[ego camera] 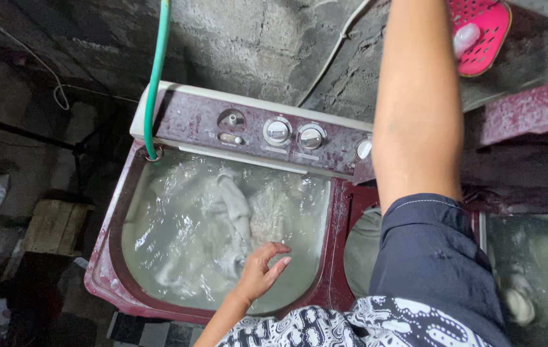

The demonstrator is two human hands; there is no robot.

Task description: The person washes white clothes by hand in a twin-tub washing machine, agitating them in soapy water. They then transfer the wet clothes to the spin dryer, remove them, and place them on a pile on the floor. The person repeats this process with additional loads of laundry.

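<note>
My left hand (262, 268) hovers over the near edge of the wash tub (110, 257) of a maroon twin-tub washing machine. Its fingers are loosely curled and apart, and it holds nothing. The tub is full of cloudy, foamy water with white laundry (232, 205) floating in it, just beyond my fingertips. My right arm (415, 103), in a dark blue short sleeve, reaches up past the top of the view, so that hand is hidden.
A green hose (155, 83) hangs down into the tub's far left corner. The control panel with round knobs (293, 133) runs along the back. The spin tub (360, 250) lies to the right. A pink basket (479, 32) hangs at top right on a rough concrete wall.
</note>
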